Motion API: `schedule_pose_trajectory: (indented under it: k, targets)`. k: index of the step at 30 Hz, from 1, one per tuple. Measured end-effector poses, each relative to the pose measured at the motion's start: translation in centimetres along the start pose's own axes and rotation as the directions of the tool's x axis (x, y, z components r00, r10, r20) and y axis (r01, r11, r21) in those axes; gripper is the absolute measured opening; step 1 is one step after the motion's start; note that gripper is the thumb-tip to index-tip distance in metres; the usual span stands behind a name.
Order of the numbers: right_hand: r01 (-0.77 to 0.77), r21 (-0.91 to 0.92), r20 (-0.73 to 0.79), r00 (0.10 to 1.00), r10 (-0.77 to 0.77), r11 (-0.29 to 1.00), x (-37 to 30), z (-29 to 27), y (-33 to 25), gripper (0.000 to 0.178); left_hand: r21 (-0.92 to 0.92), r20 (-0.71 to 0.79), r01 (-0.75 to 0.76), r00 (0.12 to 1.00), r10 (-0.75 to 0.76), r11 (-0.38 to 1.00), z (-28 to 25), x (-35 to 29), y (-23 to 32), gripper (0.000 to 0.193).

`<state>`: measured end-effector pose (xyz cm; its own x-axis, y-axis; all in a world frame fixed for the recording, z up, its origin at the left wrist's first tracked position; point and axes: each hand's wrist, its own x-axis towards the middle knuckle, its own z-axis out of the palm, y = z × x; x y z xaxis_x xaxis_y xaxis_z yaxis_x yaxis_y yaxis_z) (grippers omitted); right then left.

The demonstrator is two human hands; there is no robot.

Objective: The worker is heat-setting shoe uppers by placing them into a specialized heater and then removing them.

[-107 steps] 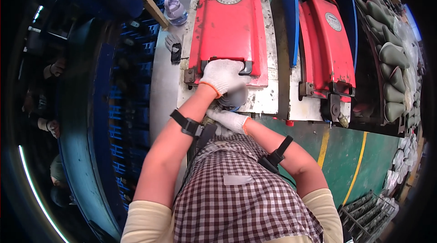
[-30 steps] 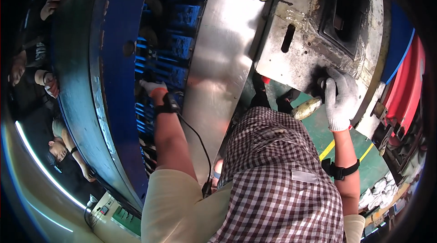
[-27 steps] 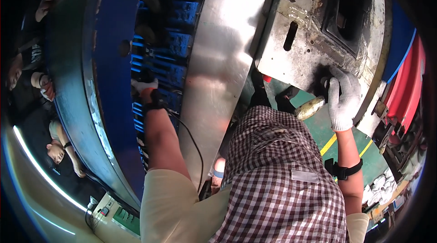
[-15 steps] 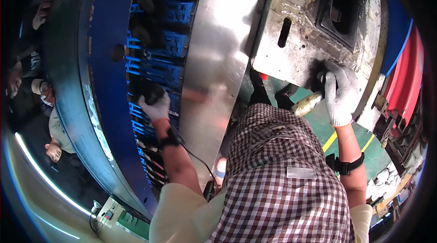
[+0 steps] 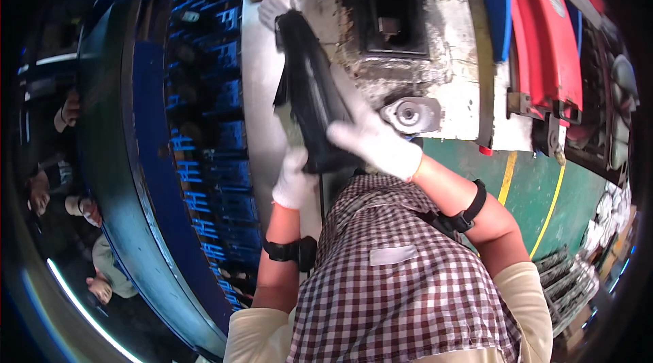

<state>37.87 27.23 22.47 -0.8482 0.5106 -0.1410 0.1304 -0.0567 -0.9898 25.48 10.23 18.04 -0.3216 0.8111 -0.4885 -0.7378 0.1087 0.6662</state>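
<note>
A long black boot-shaped item (image 5: pixel 314 91), smeared by motion, slants across the middle of the view. Its wide lower end is close to my checked apron. My left hand (image 5: pixel 292 178), in a white glove, holds the lower left side of this item. On the other side my gloved right hand (image 5: pixel 381 144) grips it, the thumb over its front and the fingers along its edge. Something pale green shows between the item and my left hand. At the item's far tip is a white glove-like shape (image 5: pixel 275 11), too blurred to tell whose it is.
A worn metal machine top (image 5: pixel 449 77) with a dark square opening stands ahead. On its near edge lies a grey metal piece (image 5: pixel 411 114) with a round boss. Blue racks (image 5: pixel 228 135) with dark items run along the left. Red panels (image 5: pixel 544 43) stand at the right. People appear far left.
My left hand has left the blue rack and moved right. My right hand has come off the machine's edge and moved left. Both now hold the black item. The view has shifted.
</note>
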Motion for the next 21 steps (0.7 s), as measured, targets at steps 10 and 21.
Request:
schedule_pose_trajectory:
  k: [10, 21]
  targets:
    - [-0.151, -0.511, -0.615, 0.752, -0.237, 0.846, 11.1, -12.7, 1.0, 0.082, 0.694, 0.164, -0.634, 0.601, 0.782, 0.341, 10.9, 2.7, 12.4, 0.049]
    - [-0.474, -0.792, -0.579, 0.782, -0.230, 0.384, 12.8, -11.1, 2.5, 0.080, 0.423, 0.836, -0.597, -0.032, 0.548, -0.681, 25.7, 6.5, 25.0, 0.044]
